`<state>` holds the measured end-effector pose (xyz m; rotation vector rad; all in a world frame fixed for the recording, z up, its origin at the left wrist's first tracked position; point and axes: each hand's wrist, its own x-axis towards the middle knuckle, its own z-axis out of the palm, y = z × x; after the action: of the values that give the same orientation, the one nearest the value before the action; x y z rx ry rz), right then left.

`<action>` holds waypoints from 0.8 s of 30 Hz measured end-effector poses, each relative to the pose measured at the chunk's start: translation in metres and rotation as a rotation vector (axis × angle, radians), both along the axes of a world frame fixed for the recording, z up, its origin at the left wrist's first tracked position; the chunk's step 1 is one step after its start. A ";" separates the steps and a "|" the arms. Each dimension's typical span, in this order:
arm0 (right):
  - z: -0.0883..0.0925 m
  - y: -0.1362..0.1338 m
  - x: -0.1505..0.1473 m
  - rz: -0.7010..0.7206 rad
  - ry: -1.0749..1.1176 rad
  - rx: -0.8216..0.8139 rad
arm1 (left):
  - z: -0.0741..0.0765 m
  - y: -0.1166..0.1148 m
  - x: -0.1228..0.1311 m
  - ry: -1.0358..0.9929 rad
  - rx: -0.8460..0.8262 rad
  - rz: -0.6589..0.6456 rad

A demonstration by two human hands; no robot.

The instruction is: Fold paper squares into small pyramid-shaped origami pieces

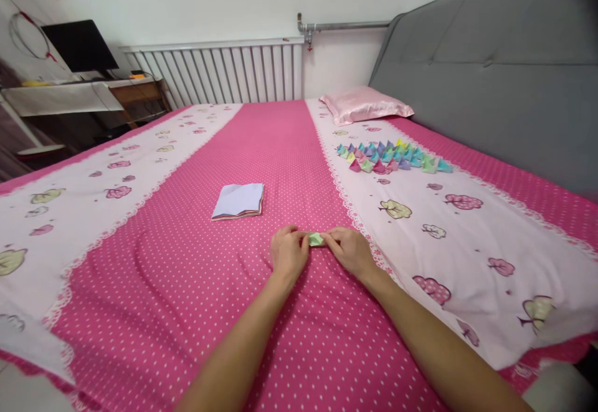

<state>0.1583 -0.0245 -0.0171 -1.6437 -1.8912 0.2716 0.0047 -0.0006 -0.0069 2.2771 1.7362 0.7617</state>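
A small piece of folded light green paper (316,239) is held between both hands, just above or on the pink dotted bedspread (187,262). My left hand (288,251) pinches its left end between thumb and fingers. On its right end, the thumb and fingers of my right hand (349,249) are closed. Up and to the left of the hands lies a stack of square paper sheets (239,201), with a pale lilac one on top. Several folded paper pieces (392,156) in many colours stand in rows on the bed's white strip, to the upper right.
A pink pillow (365,105) lies at the far right of the bed, near the grey headboard (486,75). Behind the bed are a white radiator (219,74) and a pipe. At the far left, a black monitor (80,47) stands on a desk (65,97).
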 end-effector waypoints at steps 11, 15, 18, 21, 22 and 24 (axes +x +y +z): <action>-0.007 -0.003 -0.011 -0.065 -0.064 0.032 | -0.008 0.001 0.002 -0.037 -0.016 -0.038; -0.005 -0.005 -0.012 -0.029 -0.133 0.027 | -0.010 0.005 0.001 0.024 -0.019 -0.097; -0.001 -0.005 -0.014 -0.009 -0.197 0.009 | -0.010 0.007 0.000 0.121 -0.017 -0.113; 0.002 -0.004 -0.015 0.015 -0.257 -0.002 | -0.009 0.006 0.002 0.197 -0.005 -0.086; 0.002 -0.003 -0.016 0.022 -0.269 -0.003 | -0.009 0.006 0.003 0.210 -0.002 -0.075; 0.001 -0.002 -0.016 0.034 -0.281 -0.001 | -0.008 0.004 0.005 0.225 0.004 -0.061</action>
<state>0.1419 -0.0265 -0.0156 -1.7249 -2.1254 0.0555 0.0093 0.0038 -0.0149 2.4885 1.7456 0.5142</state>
